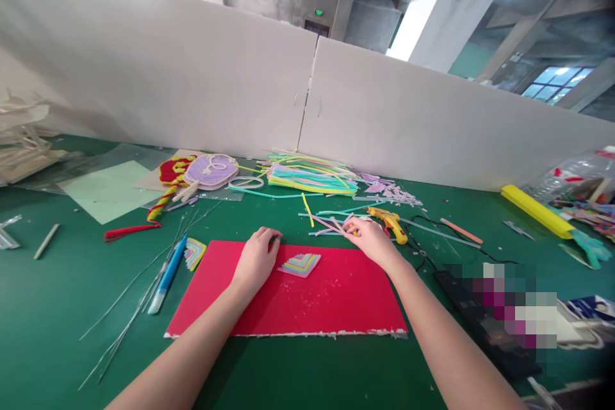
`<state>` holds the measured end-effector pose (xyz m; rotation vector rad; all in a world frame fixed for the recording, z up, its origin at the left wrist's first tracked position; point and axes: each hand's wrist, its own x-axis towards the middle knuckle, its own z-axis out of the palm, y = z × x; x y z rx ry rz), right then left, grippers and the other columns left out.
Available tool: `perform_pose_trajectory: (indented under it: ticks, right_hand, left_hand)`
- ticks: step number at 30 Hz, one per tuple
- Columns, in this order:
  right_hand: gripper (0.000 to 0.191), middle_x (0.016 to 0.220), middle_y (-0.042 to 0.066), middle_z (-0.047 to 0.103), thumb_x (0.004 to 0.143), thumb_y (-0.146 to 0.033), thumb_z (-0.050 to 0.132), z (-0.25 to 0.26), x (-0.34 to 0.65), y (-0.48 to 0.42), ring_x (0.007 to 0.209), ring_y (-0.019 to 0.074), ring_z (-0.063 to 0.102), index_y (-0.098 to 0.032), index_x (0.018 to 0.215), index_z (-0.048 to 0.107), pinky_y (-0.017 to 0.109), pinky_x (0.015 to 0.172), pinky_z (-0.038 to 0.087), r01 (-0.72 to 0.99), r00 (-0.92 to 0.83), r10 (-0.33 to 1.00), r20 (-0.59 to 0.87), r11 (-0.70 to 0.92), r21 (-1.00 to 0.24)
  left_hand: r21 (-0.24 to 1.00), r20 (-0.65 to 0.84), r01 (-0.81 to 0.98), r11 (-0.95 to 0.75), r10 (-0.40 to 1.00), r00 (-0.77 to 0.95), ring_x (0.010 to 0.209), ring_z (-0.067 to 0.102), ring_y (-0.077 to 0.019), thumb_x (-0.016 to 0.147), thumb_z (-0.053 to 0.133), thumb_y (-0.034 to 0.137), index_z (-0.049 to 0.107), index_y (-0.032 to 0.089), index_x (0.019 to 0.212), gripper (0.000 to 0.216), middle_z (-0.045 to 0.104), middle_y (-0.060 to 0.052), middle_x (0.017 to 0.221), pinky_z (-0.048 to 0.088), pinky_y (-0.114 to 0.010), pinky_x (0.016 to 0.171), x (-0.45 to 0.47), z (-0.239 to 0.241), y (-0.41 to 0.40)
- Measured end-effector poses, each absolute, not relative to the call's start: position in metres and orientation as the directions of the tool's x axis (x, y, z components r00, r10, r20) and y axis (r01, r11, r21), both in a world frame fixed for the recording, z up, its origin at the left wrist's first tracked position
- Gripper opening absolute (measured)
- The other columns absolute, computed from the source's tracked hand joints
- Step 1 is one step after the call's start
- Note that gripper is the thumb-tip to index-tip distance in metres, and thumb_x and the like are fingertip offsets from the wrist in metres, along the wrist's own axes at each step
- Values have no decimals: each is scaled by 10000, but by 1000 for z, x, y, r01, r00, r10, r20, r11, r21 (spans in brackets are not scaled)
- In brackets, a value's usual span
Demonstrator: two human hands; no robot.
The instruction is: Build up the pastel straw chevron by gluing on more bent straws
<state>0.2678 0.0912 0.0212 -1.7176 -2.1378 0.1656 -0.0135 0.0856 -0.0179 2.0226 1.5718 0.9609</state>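
Observation:
A red board (216,307) lies on the green table in front of me. On it, near the far edge, sits a small piece made of nested pastel strips (300,264) bent into a V. My left hand (257,256) rests on the board's far edge to the left of that piece, its fingers loosely curled and the thumb apart, with nothing seen in them. Beyond the far right part of the board, my right hand (369,238) pinches a pale pink strip (337,225). Other loose strips lie under and around those fingertips.
Behind the board lies a pile of coloured strips (312,179). A yellow glue gun (393,224) is just right of my right hand. To the left are a blue pen-like tool (169,272), thin wires (144,295) and a purple fan-shaped craft (211,171). A white partition (192,77) stands behind.

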Motion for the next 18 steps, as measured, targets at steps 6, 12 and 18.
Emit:
perform_pose_trajectory:
  ticks: [6,12,18]
  right_hand:
    - [155,810,42,715,844,-266,534,34,255,103,675,164,639,-190,844,669,268,617,487,848,-47,896,441,268,-456]
    - [130,866,48,674,884,-257,532,91,210,87,840,179,614,-207,883,652,327,785,489,715,-51,589,806,585,-383]
    - [141,788,42,635,896,-225,530,85,188,57,771,163,597,-202,908,669,309,734,485,695,-285,632,721,654,-298]
  left_hand:
    - [685,266,671,-284,955,132,938,603,-223,871,405,240,613,201,895,213,635,-60,968,475,-351,842,-13,-17,85]
    - [687,270,669,-283,955,125,928,609,-214,875,408,240,616,202,896,213,639,-56,970,477,-334,830,-13,-18,85]
    - [681,305,667,-302,945,117,933,601,-209,907,384,255,620,199,889,243,647,-58,973,461,-330,834,-13,-9,81]
